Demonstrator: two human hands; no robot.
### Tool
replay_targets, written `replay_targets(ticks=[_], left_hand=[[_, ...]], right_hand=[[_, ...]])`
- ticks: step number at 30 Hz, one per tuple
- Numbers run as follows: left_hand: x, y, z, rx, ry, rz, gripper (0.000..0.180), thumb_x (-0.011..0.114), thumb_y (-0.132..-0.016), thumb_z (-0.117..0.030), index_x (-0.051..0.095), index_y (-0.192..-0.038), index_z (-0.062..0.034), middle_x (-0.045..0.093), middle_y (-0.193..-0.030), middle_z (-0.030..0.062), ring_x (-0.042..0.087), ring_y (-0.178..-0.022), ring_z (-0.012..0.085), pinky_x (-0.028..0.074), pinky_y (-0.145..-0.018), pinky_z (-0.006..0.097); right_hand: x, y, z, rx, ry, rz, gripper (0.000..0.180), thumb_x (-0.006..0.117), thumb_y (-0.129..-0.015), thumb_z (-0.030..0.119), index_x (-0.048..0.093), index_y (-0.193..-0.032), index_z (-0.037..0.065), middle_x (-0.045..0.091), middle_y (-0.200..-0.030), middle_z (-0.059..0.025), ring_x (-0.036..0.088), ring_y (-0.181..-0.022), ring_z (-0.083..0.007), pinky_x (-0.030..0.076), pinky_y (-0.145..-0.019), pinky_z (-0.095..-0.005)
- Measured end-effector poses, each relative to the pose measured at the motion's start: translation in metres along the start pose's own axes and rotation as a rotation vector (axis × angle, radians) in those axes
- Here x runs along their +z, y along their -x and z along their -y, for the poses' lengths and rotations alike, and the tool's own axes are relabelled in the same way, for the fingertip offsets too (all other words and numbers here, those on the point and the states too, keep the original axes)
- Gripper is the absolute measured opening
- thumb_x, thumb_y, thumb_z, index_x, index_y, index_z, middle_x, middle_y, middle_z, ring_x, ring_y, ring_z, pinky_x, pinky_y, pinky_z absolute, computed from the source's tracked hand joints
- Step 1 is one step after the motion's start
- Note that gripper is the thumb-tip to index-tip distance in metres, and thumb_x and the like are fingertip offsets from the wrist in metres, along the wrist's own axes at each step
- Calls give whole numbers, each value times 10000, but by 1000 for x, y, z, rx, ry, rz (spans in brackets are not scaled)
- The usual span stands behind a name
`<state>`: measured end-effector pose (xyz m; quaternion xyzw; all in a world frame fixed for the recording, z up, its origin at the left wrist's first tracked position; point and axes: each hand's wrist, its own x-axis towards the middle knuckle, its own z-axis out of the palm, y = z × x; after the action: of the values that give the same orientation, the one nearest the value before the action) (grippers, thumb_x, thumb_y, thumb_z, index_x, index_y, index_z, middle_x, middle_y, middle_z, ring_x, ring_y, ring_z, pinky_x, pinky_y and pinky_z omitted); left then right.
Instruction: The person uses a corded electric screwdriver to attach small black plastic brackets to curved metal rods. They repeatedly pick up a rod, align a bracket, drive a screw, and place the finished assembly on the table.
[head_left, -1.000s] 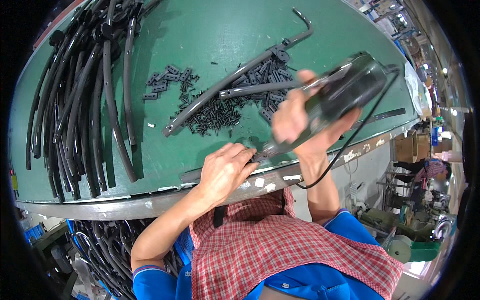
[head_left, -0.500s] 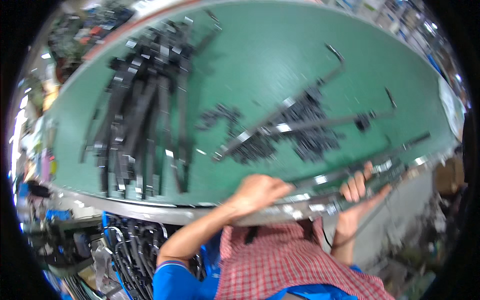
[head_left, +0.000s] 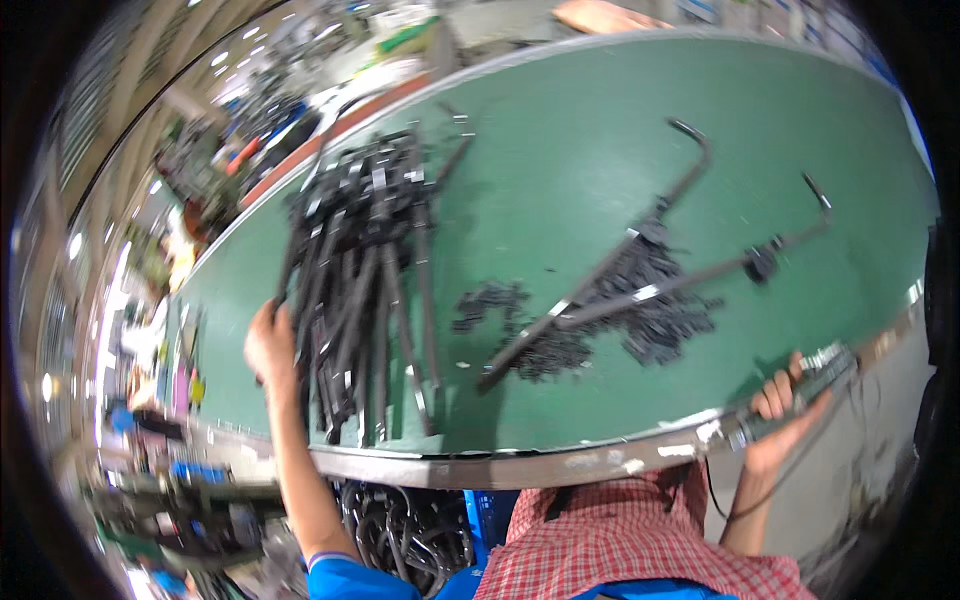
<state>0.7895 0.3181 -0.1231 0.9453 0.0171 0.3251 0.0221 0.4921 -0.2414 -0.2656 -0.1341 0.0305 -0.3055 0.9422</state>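
At the lower right of the frame, the right hand (head_left: pixel 785 425) gripped a long metal tool (head_left: pixel 800 390) at the edge of the green worktop (head_left: pixel 560 150). Left of centre, the left hand (head_left: pixel 268 345) closed on a pile of black hoses (head_left: pixel 365 270). Farther up, right of centre, bent metal rods (head_left: pixel 640 265) lay across small black clips (head_left: pixel 650 320).

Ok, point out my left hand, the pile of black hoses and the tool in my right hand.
left hand (head_left: pixel 268 345), head view, back of the hand
pile of black hoses (head_left: pixel 365 280), head view, middle of the bundle
tool (head_left: pixel 815 385), head view, grey body
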Motion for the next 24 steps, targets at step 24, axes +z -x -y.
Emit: replay_targets(ticks=[24], left_hand=[[91, 65, -307, 159, 788, 1241, 252, 596, -875, -213, 575, -991, 10, 615, -769, 119, 585, -643, 178, 473, -561, 313]], right_hand=[[-15, -9, -1, 30, -73, -160, 741, 354, -897, 701, 474, -1240, 55, 388, -614, -15, 363, -475, -134, 338, -455, -299]])
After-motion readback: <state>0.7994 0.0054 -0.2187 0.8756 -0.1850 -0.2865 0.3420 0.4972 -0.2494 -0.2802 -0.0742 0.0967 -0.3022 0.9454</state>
